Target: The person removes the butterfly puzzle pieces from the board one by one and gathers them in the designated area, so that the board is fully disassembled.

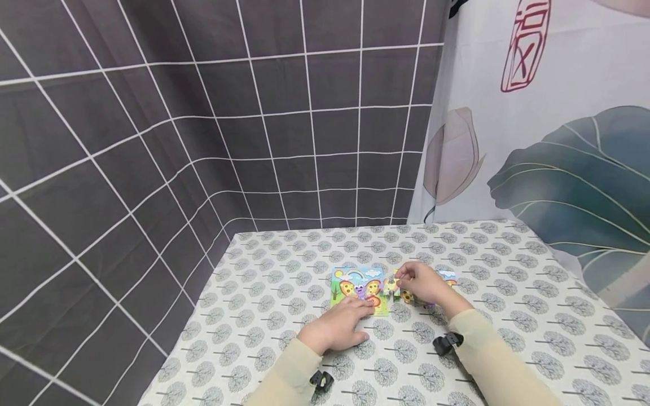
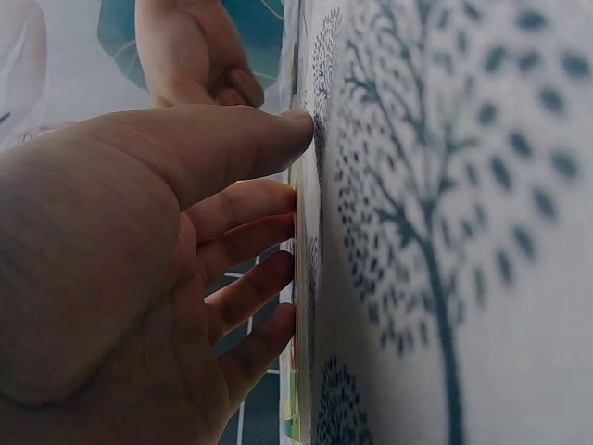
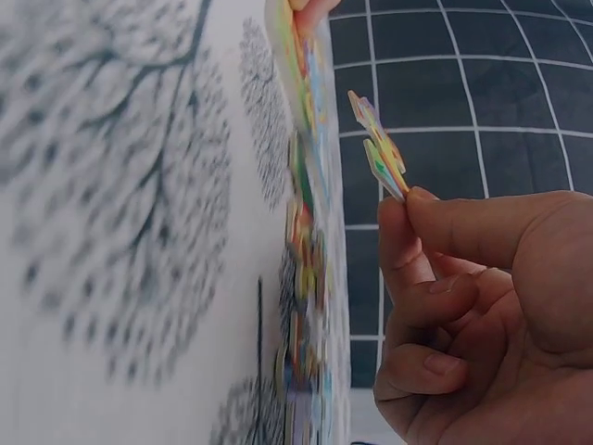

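A flat butterfly jigsaw puzzle, with a rainbow and a sun in its picture, lies on the patterned cloth. My left hand rests on its lower edge, fingers stretched out; in the left wrist view the fingertips press on the thin board from above. Between thumb and forefinger, my right hand pinches a small colourful puzzle piece. The piece is raised above the cloth, just right of the puzzle. Loose puzzle pieces lie below the right hand, which partly hides them in the head view.
A white tablecloth printed with grey trees covers the table. Behind and to the left hangs a dark curtain with white grid lines. At the right hangs a white curtain with large leaf and flower prints.
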A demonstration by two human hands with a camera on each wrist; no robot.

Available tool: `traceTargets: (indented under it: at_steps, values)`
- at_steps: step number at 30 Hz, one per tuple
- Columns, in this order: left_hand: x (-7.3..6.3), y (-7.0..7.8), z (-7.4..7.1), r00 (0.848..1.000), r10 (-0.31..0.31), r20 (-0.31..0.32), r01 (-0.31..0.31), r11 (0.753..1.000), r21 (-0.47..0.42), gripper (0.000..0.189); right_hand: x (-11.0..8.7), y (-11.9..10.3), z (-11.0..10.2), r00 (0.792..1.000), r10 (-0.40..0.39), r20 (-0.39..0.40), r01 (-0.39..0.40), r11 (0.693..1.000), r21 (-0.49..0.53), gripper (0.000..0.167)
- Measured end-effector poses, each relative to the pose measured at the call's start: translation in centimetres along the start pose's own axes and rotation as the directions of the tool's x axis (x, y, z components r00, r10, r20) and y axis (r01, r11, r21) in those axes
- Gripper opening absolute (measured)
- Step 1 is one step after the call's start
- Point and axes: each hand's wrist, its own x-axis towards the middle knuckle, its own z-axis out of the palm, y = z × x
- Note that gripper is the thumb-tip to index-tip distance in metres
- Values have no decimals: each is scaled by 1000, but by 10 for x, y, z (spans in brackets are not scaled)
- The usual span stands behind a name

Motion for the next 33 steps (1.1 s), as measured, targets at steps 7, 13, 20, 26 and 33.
traceTargets:
  at_steps: [7, 13, 20, 26, 33]
  values:
    - [-1, 0, 0, 1000, 1, 6, -1, 1000, -10, 65, -13, 9, -14, 1000, -4, -16, 5, 999, 35, 12]
    - [-1, 0, 0, 1000, 3, 1, -3, 1000, -17, 65, -20, 19, -28, 999, 11, -32, -11, 1000, 14, 15]
    - [-1, -1, 0, 1000, 1, 3, -1, 1000, -19, 66, -30, 32, -44, 999, 16, -49, -15, 1000, 14, 16]
    - [-1, -1, 1, 1000, -5, 6, 6, 1000, -28, 66, -41, 40, -57, 997, 20, -68, -21, 1000, -7, 19]
    - [-1, -1, 2, 1000, -7, 8, 7, 1000, -31, 67, -53, 53, -69, 996, 74, -49, -71, 995, 64, 23]
